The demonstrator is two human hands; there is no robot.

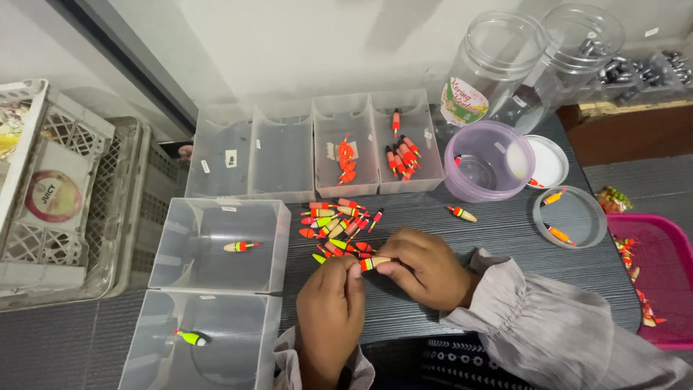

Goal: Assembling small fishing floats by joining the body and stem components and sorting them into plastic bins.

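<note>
Both hands, left and right, pinch one float near the worktop's front edge. Best kept level, clear of the pile.

Clear jar at back right, lying tilted toward the camera: round-edged label on its wall, white with green, red and pink print. Second clear jar just beside it, to the right, small white sticker near it at the top edge. Row of clear bins behind the hands: small white stickers on the walls, one at, another at. Left crate: round lid label, pink ring, tan centre.
</note>
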